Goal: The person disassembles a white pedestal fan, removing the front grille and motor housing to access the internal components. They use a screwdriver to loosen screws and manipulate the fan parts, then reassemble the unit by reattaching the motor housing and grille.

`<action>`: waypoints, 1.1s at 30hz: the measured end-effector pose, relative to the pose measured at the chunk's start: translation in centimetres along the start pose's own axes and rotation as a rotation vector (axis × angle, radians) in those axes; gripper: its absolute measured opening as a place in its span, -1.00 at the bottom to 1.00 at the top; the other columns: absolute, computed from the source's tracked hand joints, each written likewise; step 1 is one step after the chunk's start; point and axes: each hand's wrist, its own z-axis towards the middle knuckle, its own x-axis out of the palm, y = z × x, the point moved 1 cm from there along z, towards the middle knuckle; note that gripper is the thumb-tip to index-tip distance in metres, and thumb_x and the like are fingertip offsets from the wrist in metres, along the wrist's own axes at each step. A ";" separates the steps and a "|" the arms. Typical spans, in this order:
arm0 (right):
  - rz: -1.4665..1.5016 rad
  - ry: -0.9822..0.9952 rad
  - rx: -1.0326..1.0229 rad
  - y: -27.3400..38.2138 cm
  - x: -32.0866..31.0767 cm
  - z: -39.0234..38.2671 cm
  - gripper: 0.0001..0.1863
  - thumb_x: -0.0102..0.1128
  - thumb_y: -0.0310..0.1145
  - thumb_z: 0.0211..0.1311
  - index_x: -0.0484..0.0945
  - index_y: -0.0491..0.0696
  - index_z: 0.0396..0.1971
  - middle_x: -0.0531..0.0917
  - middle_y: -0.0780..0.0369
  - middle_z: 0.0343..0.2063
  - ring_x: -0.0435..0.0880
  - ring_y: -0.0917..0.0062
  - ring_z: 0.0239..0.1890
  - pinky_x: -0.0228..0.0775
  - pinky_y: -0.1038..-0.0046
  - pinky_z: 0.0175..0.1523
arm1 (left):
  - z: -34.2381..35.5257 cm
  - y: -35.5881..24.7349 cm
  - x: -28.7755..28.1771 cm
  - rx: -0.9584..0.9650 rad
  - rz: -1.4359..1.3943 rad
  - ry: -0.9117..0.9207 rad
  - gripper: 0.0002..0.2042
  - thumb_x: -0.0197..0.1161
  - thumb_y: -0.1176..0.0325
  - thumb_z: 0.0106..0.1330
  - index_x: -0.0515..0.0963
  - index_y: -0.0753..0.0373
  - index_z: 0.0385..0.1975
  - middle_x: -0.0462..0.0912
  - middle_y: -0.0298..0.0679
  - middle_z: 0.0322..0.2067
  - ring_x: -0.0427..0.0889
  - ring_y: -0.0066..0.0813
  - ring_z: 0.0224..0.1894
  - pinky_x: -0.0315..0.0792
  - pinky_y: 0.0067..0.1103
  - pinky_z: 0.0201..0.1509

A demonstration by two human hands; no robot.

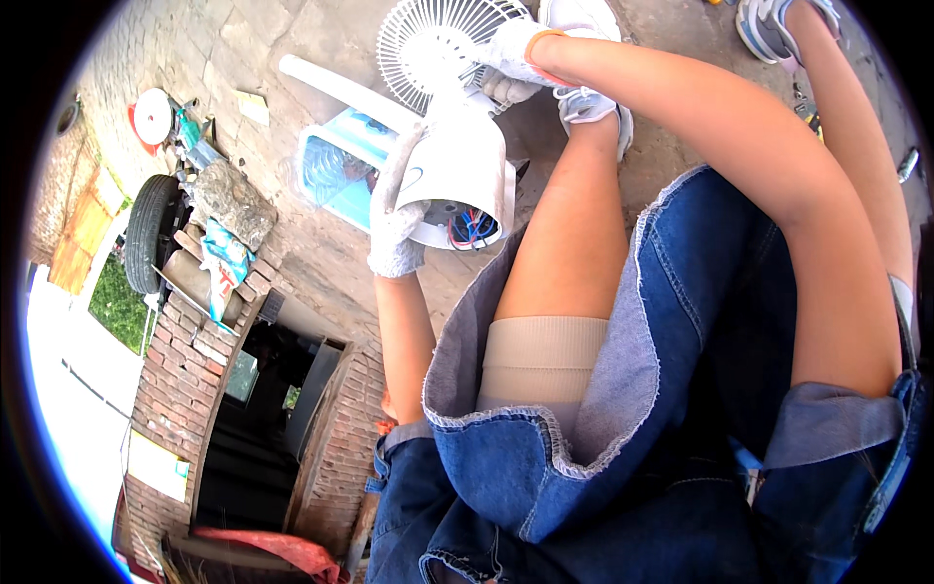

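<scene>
A white electric fan lies tilted in front of me, its round ribbed grille (413, 60) pointing away and its white base housing (455, 161) toward me. The housing's underside is uncovered, and red and blue wires (472, 227) show inside. My left hand (394, 229), in a white knit glove, is wrapped round the housing's left edge. By the fan's neck, just behind the grille, my gloved right hand (511, 60) has its fingers bent against the fan; the exact contact there is partly hidden. A white tube (336, 90) lies beyond the housing, to its left.
A blue-and-white container (341, 175) with clear plastic in it stands left of the fan. Farther left are a rock (233, 202), a tyre (151, 234) and a green power tool (190, 128). A brick wall (170, 394) with a dark opening lies lower left. Another person's leg and shoe (764, 29) appear upper right.
</scene>
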 end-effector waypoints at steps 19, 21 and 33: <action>-0.765 -0.378 -0.230 5.3 -12.0 -1.9 -0.71 0.17 -0.17 0.00 0.70 -0.04 -0.39 0.67 0.03 -0.39 0.67 0.17 -0.31 0.47 0.26 -0.16 | -0.8 -0.8 0.7 0.001 -0.175 -0.077 -0.03 0.43 -0.01 -0.15 0.20 0.47 0.25 0.33 0.06 0.21 0.36 -0.15 0.24 0.27 -0.34 0.32; -0.668 -0.535 -0.240 4.1 -13.3 -1.4 -0.71 0.18 -0.16 0.02 0.70 -0.05 -0.40 0.67 0.03 -0.37 0.67 0.18 -0.28 0.47 0.26 -0.13 | -1.3 -1.3 0.7 0.024 -0.272 -0.119 -0.02 0.42 0.03 -0.15 0.15 0.46 0.27 0.29 0.08 0.22 0.35 -0.11 0.25 0.27 -0.31 0.32; -0.400 -0.900 -0.054 2.7 -12.1 -5.9 -0.70 0.18 -0.16 0.09 0.55 -0.02 -0.24 0.67 0.06 -0.40 0.65 0.15 -0.26 0.47 0.23 -0.11 | -4.3 -2.9 0.1 0.189 -0.584 -0.272 0.04 0.38 0.06 -0.16 0.00 0.37 0.35 0.13 0.07 0.32 0.19 -0.03 0.34 0.13 -0.19 0.39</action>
